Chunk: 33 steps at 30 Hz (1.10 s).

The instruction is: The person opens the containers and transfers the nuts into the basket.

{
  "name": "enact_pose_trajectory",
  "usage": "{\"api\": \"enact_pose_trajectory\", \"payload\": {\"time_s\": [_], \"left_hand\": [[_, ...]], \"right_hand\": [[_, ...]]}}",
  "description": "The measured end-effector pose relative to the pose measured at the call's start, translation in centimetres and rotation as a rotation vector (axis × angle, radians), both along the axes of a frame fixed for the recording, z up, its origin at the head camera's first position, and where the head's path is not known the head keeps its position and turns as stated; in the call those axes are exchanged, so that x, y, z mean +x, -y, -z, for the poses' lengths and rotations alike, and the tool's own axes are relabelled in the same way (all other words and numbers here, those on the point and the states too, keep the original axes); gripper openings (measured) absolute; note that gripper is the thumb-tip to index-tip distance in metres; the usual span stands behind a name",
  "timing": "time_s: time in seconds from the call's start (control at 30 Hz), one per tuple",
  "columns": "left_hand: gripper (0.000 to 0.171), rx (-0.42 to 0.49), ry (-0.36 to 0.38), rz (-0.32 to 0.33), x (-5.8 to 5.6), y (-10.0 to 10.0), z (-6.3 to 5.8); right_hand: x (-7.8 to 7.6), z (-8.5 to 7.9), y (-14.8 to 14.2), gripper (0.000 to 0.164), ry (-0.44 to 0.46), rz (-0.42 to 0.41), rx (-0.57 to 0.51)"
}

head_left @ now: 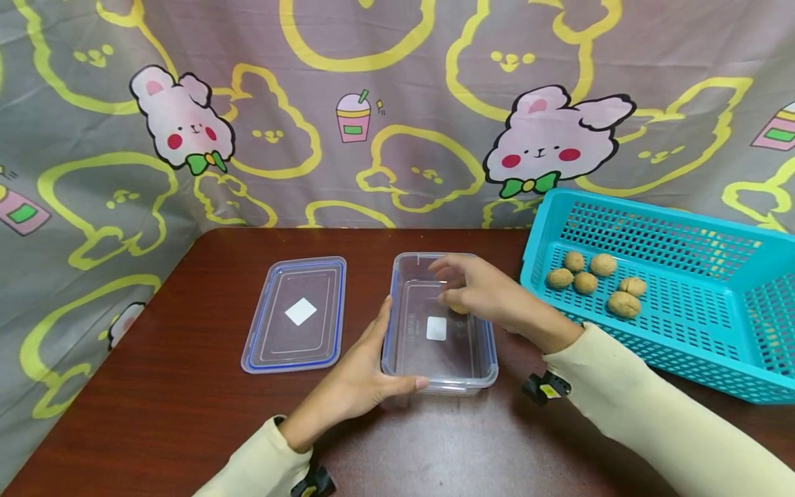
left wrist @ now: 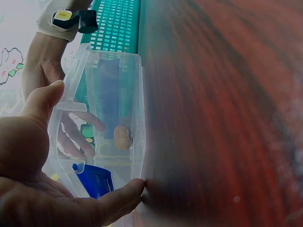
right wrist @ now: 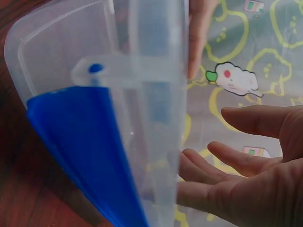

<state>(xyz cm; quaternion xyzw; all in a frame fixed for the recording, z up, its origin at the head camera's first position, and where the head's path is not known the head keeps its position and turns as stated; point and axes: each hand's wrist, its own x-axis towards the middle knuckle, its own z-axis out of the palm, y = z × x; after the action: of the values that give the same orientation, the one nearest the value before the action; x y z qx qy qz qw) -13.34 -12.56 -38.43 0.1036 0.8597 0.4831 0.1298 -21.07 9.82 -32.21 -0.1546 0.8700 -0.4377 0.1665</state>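
Observation:
A clear plastic food container [head_left: 410,359] stands lidless on the table, a white square label on its floor. My left hand [head_left: 357,379] lies against its near left corner, fingers straight along the left wall and thumb along the near rim. Over the right part of the opening is my right hand [head_left: 487,290], fingers spread and loosely bent. Nothing shows between those fingers [right wrist: 251,123] in the right wrist view. One walnut [left wrist: 122,137] sits low inside the container, partly hidden by the right hand in the head view. Blue clips [right wrist: 85,146] hang at the container's sides.
The blue-rimmed clear lid [head_left: 310,342] lies flat on the brown table [head_left: 155,366], left of the container. At the right stands a turquoise slotted basket [head_left: 689,297] with several walnuts [head_left: 624,304]. A patterned curtain [head_left: 410,90] hangs behind the table.

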Motion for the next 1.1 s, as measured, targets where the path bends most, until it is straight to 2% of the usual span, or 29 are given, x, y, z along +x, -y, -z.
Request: {"api": "enact_pose_trajectory", "payload": {"time_s": [0.23,0.57,0.93,1.1], "left_hand": [[0.132,-0.014,-0.007,0.006,0.0,0.0,0.0],[0.131,-0.026,0.002,0.003,0.0,0.0,0.0],[0.131,-0.021,-0.002,0.002,0.0,-0.1,0.0],[0.131,-0.028,-0.009,0.006,0.0,0.0,-0.1]], "right_hand": [[-0.7,1.3,1.0,0.052,0.010,-0.003,0.063],[-1.1,1.7,1.3,0.052,0.009,-0.005,0.105],[-1.9,2.4,1.7,0.051,0.023,-0.021,0.068],[-2.1,2.9,2.0,0.051,0.082,-0.010,0.000]]}}
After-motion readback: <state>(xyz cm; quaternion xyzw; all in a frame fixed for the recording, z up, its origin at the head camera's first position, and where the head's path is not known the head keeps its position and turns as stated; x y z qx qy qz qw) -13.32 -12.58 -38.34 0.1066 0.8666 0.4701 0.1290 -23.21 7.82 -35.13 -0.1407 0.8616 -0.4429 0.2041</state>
